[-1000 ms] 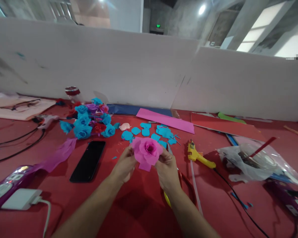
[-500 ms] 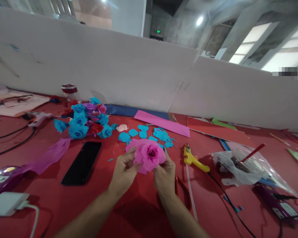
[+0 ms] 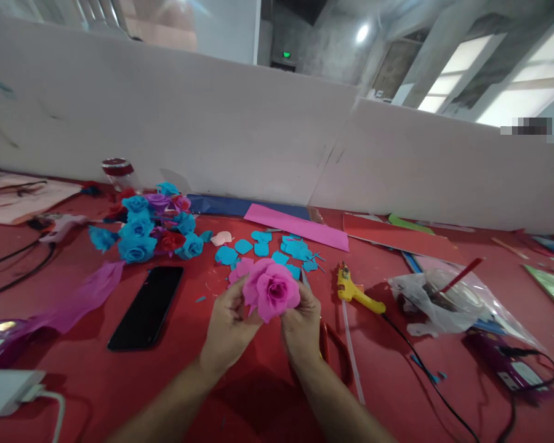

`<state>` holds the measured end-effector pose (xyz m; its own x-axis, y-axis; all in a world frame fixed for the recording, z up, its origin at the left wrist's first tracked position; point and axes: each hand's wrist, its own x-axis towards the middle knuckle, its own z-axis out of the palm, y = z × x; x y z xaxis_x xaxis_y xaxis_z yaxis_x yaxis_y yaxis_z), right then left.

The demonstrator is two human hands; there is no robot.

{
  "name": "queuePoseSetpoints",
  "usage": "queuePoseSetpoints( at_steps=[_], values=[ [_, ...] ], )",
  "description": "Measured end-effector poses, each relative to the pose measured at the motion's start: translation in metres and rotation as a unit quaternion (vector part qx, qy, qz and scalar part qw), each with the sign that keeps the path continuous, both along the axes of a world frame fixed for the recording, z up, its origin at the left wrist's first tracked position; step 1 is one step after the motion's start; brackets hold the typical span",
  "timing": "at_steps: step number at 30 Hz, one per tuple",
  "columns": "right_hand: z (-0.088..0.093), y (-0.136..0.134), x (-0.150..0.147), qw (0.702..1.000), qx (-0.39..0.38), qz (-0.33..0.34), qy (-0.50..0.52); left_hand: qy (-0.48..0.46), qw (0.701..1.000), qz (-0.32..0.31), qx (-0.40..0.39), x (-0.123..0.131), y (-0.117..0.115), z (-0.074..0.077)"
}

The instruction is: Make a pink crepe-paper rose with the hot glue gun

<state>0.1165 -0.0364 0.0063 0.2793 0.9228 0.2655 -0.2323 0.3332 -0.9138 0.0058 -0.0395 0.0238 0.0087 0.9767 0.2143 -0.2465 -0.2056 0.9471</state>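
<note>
Right now I am seeing the pink paper rose (image 3: 271,289) being held above the red table (image 3: 96,381), between both hands. The left hand (image 3: 228,326) is pinching its petals and the right hand (image 3: 301,326) is gripping its other side. Blue cut petals (image 3: 258,249) are lying just beyond it, a yellow glue gun (image 3: 353,290) is lying to its right and a black phone (image 3: 146,306) to its left.

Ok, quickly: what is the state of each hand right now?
Left hand: closed on the pink paper rose.
Right hand: closed on the same rose.
</note>
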Motion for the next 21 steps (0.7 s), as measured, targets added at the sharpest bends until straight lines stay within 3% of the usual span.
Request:
queuePoseSetpoints(
  at_steps=[6,10,15,17,21],
  values=[
    [0.003,-0.001,-0.001,1.000,-0.013,-0.012,0.021,-0.058,0.998,-0.009,-0.007,0.002,-0.003,-0.005],
    [0.009,0.001,-0.004,0.993,-0.032,0.031,0.105,-0.065,0.997,-0.045,-0.012,0.001,-0.005,-0.007],
    [0.012,0.009,-0.002,0.931,-0.175,0.106,0.301,-0.060,0.996,-0.045,-0.048,0.001,0.006,-0.010],
    [0.009,0.012,-0.001,0.909,-0.212,0.121,0.337,-0.031,0.997,-0.032,-0.061,0.003,0.011,-0.009],
    [0.004,0.015,0.002,0.896,-0.241,0.116,0.354,0.050,0.995,-0.030,-0.077,0.004,0.019,-0.010]
  ],
)
